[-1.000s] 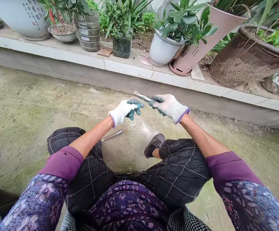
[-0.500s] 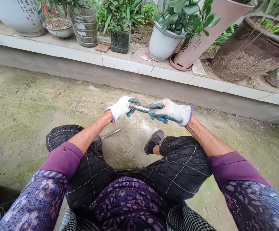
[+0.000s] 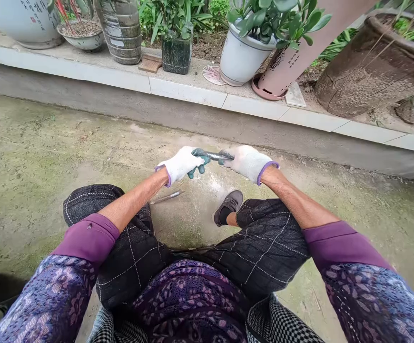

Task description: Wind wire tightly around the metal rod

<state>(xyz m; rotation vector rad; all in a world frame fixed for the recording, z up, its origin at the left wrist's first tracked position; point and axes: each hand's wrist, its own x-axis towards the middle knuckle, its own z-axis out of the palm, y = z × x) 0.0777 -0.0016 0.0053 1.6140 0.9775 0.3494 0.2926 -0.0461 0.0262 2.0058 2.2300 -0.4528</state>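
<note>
While seated over concrete floor (image 3: 32, 157), gloved person holds short metal rod (image 3: 214, 155) level above knees: left hand (image 3: 180, 164) grip closed on one end, right hand (image 3: 248, 162) grip closed on other, apparently for steadiness. Below left hand, second rod (image 3: 167, 196) lies on floor.

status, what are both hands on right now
Both shut on short grey metal rod: left hand, right hand, one per end. Rod roughly level. Thin grey metal stick lies on concrete ground below, untouched.
</note>
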